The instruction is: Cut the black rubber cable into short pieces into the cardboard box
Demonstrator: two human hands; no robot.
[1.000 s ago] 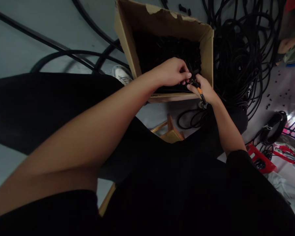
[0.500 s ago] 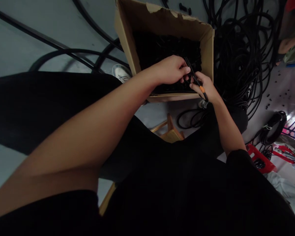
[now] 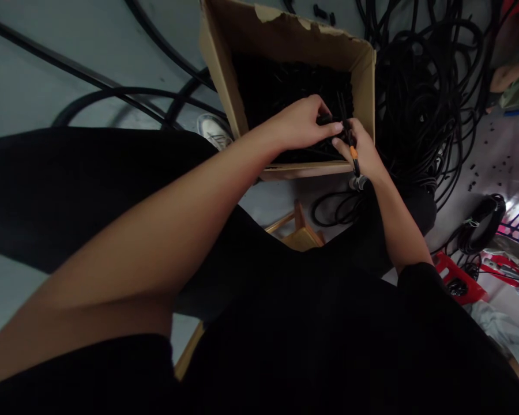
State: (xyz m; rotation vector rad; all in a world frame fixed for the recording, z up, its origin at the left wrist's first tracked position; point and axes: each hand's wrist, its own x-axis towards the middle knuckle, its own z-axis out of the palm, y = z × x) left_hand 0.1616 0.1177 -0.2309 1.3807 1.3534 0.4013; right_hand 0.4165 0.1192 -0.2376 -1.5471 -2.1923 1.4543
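Above the cardboard box [image 3: 223, 75], both of my hands are close together. In my right hand [image 3: 363, 147] is a pair of scissors [image 3: 353, 154] with a black and orange handle; its dark blades point up and away and look slightly parted. My left hand [image 3: 307, 122] pinches a short black rubber-like piece [image 3: 324, 120] between thumb and fingers, right beside the scissors. Where the piece meets the blades is too dark to make out. Many small black pieces [image 3: 281, 80] fill the box below.
A large tangle of black hose [image 3: 419, 109] lies on the floor right of the box. Other lengths of hose [image 3: 125, 91] run across the left. A wooden stool [image 3: 300, 235] is below me. At far right are a coiled hose [image 3: 482, 225], a red crate [image 3: 461, 281] and another person's arm [image 3: 508, 75].
The scissors have turned more upright, and their blades look more parted. My left thumb has moved a little right, and the black piece in my left hand now shows.
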